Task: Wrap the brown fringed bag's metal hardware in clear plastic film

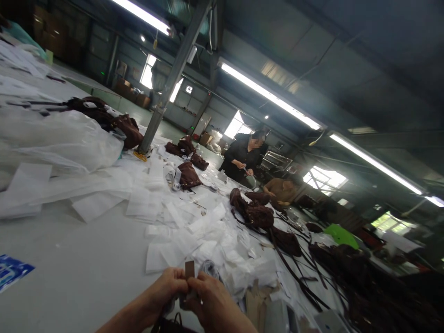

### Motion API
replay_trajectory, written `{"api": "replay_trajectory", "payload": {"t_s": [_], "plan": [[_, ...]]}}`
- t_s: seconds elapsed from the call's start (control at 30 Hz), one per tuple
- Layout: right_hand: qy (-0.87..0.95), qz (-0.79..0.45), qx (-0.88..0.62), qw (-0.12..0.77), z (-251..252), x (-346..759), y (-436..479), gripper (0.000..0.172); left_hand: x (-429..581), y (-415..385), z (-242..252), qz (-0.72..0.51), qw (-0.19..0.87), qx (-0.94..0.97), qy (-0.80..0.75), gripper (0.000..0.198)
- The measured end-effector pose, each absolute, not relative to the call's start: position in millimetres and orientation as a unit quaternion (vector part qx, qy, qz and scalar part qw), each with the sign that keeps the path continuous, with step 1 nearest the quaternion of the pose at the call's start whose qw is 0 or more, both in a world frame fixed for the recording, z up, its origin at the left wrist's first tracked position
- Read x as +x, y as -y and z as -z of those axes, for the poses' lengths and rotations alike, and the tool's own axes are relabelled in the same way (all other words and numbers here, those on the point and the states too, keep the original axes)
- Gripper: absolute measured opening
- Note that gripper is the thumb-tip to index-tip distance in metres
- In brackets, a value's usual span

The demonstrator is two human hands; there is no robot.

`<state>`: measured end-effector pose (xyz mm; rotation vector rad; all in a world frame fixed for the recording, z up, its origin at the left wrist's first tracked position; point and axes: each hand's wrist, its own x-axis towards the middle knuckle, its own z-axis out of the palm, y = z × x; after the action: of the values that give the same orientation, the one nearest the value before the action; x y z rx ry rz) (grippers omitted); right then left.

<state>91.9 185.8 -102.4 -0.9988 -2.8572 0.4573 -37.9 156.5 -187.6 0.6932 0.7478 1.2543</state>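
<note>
A small flat brown tag [189, 270] stands up between the fingertips of both my hands. My left hand [169, 284] is closed in a pinch on the tag's left side. My right hand [212, 295] pinches it from the right, fingers curled in. Just under the hands, a dark brown item with a thin loop [173, 325] shows at the bottom edge, mostly cut off. I cannot tell whether the tag is joined to it. A greyish clear plastic bundle [211, 269] lies right behind my right hand.
White paper or foam sheets [204, 226] litter the table [86, 259]. Dark brown bags with straps [256, 215] lie to the right, and more brown bags [189, 175] further back. Clear plastic bags [58, 138] pile up at left. A metal post [166, 97] rises beyond. Two people [243, 159] work opposite.
</note>
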Motion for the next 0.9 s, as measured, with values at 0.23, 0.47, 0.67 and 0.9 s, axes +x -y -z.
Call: {"api": "replay_trajectory", "payload": {"t_s": [0.23,0.47,0.67,0.9], "plan": [[0.915,-0.171,-0.364,0.031,118,90,-185,0.022,-38,-161,207,-0.582,0.675,0.31,-0.331,0.012],[0.844,-0.275,-0.444,0.123,134,98,-193,0.066,-41,-157,204,-0.6,0.674,0.29,-0.317,0.023],[0.852,-0.288,-0.392,0.196,163,114,-200,0.051,-40,-156,199,-0.623,0.684,0.238,-0.294,0.017],[0.832,-0.308,-0.39,0.246,162,113,-198,0.035,-30,-158,210,-0.671,0.653,0.184,-0.299,0.016]]}}
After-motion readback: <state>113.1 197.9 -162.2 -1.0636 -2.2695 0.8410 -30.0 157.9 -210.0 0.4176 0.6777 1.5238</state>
